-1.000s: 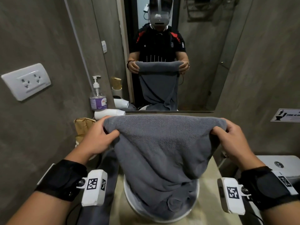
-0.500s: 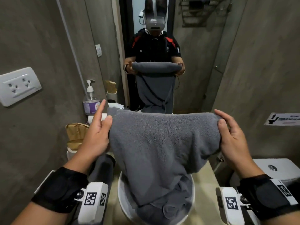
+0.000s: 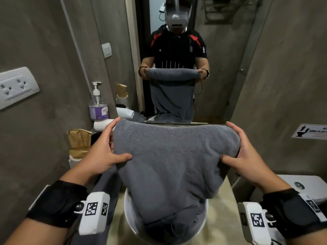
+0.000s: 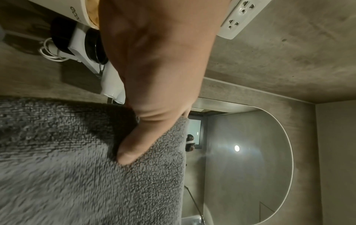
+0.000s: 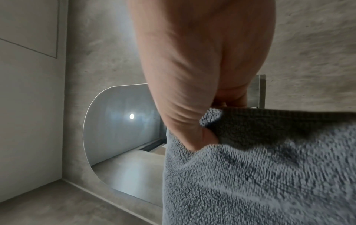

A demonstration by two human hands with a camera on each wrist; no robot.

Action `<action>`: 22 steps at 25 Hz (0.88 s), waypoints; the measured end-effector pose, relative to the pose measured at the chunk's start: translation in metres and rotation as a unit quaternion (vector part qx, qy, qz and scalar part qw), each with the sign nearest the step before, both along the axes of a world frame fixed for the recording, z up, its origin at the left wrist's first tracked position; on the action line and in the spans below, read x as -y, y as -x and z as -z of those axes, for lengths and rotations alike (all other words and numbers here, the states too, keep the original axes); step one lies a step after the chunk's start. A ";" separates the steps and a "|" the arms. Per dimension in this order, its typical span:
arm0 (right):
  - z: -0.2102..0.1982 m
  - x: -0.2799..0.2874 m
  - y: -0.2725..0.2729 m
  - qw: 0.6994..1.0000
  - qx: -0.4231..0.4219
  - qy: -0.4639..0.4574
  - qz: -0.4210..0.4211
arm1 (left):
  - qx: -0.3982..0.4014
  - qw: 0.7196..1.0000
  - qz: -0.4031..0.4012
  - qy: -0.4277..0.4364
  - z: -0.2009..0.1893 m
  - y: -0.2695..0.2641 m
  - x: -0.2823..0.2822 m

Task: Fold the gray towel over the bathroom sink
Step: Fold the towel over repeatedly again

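Observation:
The gray towel (image 3: 169, 160) is held up in front of me, doubled over at the top, its lower part hanging into the round white sink (image 3: 130, 218). My left hand (image 3: 109, 152) pinches the towel's left side, thumb on the near face (image 4: 133, 150) and fingers behind. On the other side my right hand (image 3: 242, 154) holds the towel the same way, its thumb (image 5: 200, 140) pressed into the cloth (image 5: 269, 175). Both sets of fingers behind the towel (image 4: 77, 175) are mostly hidden.
A soap pump bottle (image 3: 98, 105), a white hair dryer (image 3: 104, 124) and a cup with brown paper (image 3: 78, 144) crowd the counter's left. The mirror (image 3: 177, 59) is straight ahead, a wall socket (image 3: 16, 87) to the left, the toilet tank (image 3: 300, 184) to the right.
Both hands shifted their hold from bunched top corners to a flatter pinch on the towel's sides, with thumbs now across the near face. The folded top edge stands a little higher and squarer.

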State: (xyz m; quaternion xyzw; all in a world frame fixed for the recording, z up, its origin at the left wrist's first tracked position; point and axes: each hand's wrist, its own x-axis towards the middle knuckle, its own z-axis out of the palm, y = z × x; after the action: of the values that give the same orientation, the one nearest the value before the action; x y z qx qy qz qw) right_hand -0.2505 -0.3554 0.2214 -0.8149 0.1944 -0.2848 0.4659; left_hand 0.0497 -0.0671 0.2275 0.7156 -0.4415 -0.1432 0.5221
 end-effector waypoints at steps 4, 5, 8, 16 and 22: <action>-0.005 -0.005 -0.008 0.999 0.014 0.034 0.040 | 0.029 0.999 -0.028 0.020 0.003 -0.008 0.000; -0.006 -0.006 -0.010 0.998 0.017 0.041 0.050 | 0.031 0.999 -0.034 0.025 0.004 -0.009 -0.001; -0.005 -0.011 -0.017 0.995 0.026 0.043 0.083 | 0.032 0.997 -0.053 0.046 0.004 -0.013 -0.003; -0.008 -0.018 -0.021 0.983 0.080 -0.071 0.148 | -0.003 0.994 -0.074 0.079 -0.004 -0.019 -0.015; -0.015 -0.017 -0.021 0.981 0.096 -0.099 0.139 | -0.090 0.985 -0.112 0.097 -0.010 -0.016 -0.009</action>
State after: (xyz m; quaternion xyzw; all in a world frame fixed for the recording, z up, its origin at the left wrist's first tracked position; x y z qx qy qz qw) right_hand -0.2292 -0.3387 0.2366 -0.6984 0.2876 -0.4029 0.5169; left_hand 0.0662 -0.0581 0.2378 0.6904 -0.3214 -0.1039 0.6397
